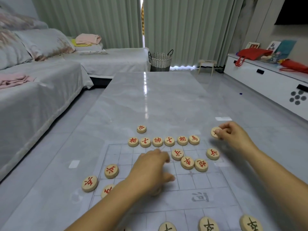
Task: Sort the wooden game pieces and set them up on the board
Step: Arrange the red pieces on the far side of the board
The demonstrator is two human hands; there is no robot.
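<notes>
1. While the right hand (233, 135) pinches one red piece (215, 132) above the table (166, 100), the back row (164, 141) sits at the board (196, 185) edge.
2. Left hand (150, 170) hovers mid-board; cannot tell what it holds.
3. Risk: a sleeve or wrist sweep knocks the loose pieces (194, 161) out of place.

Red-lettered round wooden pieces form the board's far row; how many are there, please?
6, left to right: first, second, third, fourth, fifth, sixth; none look hidden.
</notes>
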